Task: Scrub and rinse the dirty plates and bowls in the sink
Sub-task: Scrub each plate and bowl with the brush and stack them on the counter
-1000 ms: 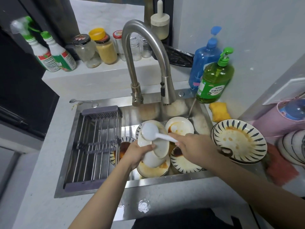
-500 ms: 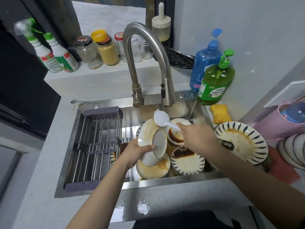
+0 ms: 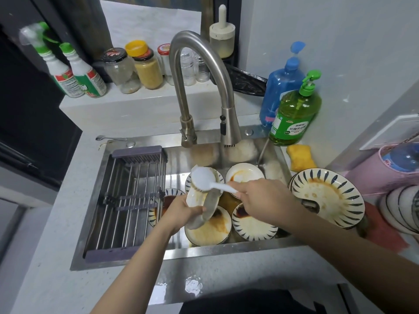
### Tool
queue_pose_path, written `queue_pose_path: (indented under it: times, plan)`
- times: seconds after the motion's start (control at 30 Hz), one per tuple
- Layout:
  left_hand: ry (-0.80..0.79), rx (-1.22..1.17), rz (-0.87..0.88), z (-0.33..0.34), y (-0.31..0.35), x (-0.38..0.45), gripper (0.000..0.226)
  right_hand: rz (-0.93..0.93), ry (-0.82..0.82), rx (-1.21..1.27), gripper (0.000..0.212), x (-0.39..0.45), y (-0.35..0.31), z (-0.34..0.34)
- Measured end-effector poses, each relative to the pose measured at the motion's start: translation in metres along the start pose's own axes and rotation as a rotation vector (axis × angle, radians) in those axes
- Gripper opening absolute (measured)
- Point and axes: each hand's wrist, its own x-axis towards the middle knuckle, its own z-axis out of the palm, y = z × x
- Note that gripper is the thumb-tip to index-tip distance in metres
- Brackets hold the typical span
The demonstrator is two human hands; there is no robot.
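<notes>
My left hand [image 3: 181, 213] grips a white, sauce-stained bowl [image 3: 201, 200] by its lower rim and holds it tilted on edge above the steel sink [image 3: 226, 248]. My right hand [image 3: 263, 198] holds the white handle of a dish brush [image 3: 205, 179], whose round head lies against the top of that bowl. Beneath them several dirty plates and bowls lie in the basin, among them a brown-smeared plate [image 3: 208, 230] and a striped bowl [image 3: 254, 225]. A large striped plate [image 3: 326, 196] with orange stains sits on the counter to the right.
A metal drying rack [image 3: 129, 200] spans the sink's left half. The curved faucet [image 3: 199, 87] rises behind, with no water visible. Green soap bottle [image 3: 294, 114], blue bottle [image 3: 281, 85] and yellow sponge [image 3: 299, 156] stand at right. Jars and spray bottles line the back ledge.
My right hand swung the brush away to the right and brought it back onto the top of the bowl. My left hand turned the bowl more on edge.
</notes>
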Motion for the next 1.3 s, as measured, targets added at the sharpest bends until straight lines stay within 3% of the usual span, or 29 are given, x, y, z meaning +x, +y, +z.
queue_pose_path:
  times: [0.17,0.37,0.53,0.67,0.8,0.97,1.17,1.3]
  plan:
    - [-0.036,-0.220,0.005,0.002,0.006,-0.007,0.031,0.206,-0.041,0.041,0.036,0.017,0.024,0.001]
    - [-0.074,-0.463,-0.028,0.002,0.012,-0.007,0.040,0.040,0.063,0.057,0.041,-0.005,-0.001,-0.002]
    - [-0.061,-0.641,-0.049,0.004,0.009,-0.012,0.050,0.249,0.024,0.151,0.041,0.005,0.022,0.000]
    - [-0.047,-0.860,-0.057,0.008,0.011,-0.014,0.036,0.156,0.069,0.116,0.042,-0.016,0.003,0.002]
    - [-0.042,-0.940,-0.087,0.014,0.016,-0.014,0.051,0.102,0.087,-0.007,0.044,-0.017,-0.011,0.011]
    - [-0.044,-1.108,-0.107,0.008,0.019,-0.010,0.048,0.019,0.050,-0.080,0.044,-0.024,-0.015,0.007]
    - [0.011,-1.009,-0.279,0.014,0.010,-0.002,0.063,-0.107,-0.031,-0.217,0.043,-0.025,-0.002,-0.013]
    - [0.011,-0.927,-0.225,0.010,0.005,-0.002,0.059,0.029,-0.107,-0.209,0.038,-0.020,0.023,-0.025]
